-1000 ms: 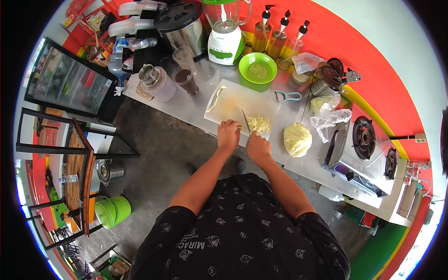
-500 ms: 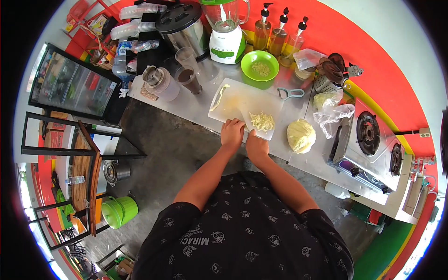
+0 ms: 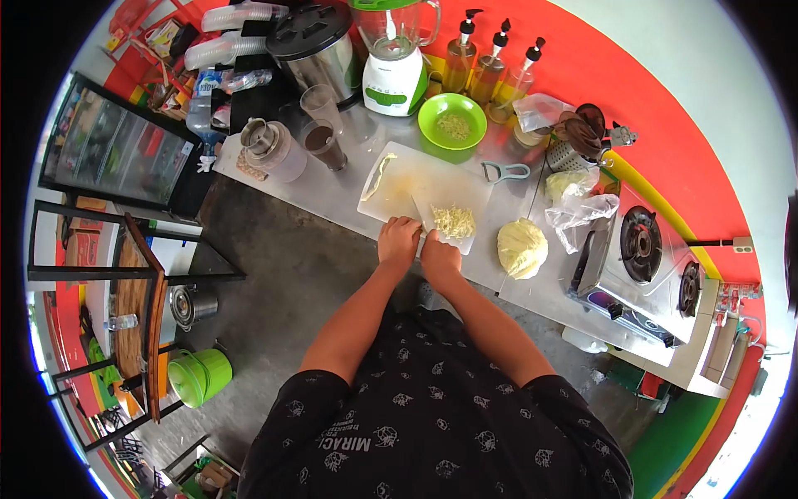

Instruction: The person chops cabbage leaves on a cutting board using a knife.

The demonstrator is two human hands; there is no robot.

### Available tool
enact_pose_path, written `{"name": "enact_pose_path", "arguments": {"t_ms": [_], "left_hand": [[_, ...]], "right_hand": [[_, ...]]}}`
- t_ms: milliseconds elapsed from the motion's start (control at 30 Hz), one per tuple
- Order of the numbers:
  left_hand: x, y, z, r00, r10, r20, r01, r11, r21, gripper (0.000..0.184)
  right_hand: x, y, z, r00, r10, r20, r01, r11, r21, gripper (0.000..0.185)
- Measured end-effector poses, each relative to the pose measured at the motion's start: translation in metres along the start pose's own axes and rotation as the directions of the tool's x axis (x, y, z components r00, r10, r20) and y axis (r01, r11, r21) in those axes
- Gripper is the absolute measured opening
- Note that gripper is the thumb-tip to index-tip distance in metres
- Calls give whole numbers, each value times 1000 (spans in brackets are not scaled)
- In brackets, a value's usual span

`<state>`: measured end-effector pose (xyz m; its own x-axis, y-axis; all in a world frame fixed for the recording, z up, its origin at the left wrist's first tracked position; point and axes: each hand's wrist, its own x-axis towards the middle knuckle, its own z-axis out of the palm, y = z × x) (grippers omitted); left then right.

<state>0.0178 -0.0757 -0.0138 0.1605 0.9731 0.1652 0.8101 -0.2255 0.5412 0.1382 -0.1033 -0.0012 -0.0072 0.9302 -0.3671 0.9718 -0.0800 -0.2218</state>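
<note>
My right hand is closed around the handle end of a knife, at the near edge of the white cutting board. Its pale blade lies over the board, pointing away from me. Left of the blade, the fingers of my left hand are curled down at the board's edge; whatever is under them is hidden. Shredded cabbage is heaped to the right of the blade. A thin pale strip rests near the board's left side. On the counter to the right sits a cabbage head.
Behind the board stand a green bowl with chopped bits, a blender and several pump bottles. A peeler lies right of the board. Further right are a plastic bag and a gas stove. A dark-filled cup stands left.
The whole view has shifted slightly, so the counter and hands appear a little further left. Both hands stay at the board's near edge beside the knife.
</note>
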Motion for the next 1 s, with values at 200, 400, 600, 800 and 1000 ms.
{"name": "enact_pose_path", "arguments": {"t_ms": [200, 400, 600, 800, 1000], "left_hand": [[-3, -3, -6, 1000, -15, 11, 16, 998, -59, 9], [1, -11, -5, 999, 19, 37, -16, 997, -82, 9], [-5, -18, -8, 999, 4, 35, 3, 980, -200, 8], [5, -21, -6, 993, -63, 97, 85, 965, -250, 12], [1, -9, -4, 985, -151, 85, 166, 963, -214, 11]], "right_hand": [[-14, -7, 1, 999, 32, 13, -31, 999, -20, 20], [1, -10, 1, 997, 71, 11, -70, 993, -92, 20], [-14, -11, -6, 996, 69, 53, -62, 990, -124, 24], [-1, -16, 2, 993, 113, 41, -107, 986, -127, 26], [-6, -7, -17, 991, -28, 130, 46, 990, -136, 37]]}}
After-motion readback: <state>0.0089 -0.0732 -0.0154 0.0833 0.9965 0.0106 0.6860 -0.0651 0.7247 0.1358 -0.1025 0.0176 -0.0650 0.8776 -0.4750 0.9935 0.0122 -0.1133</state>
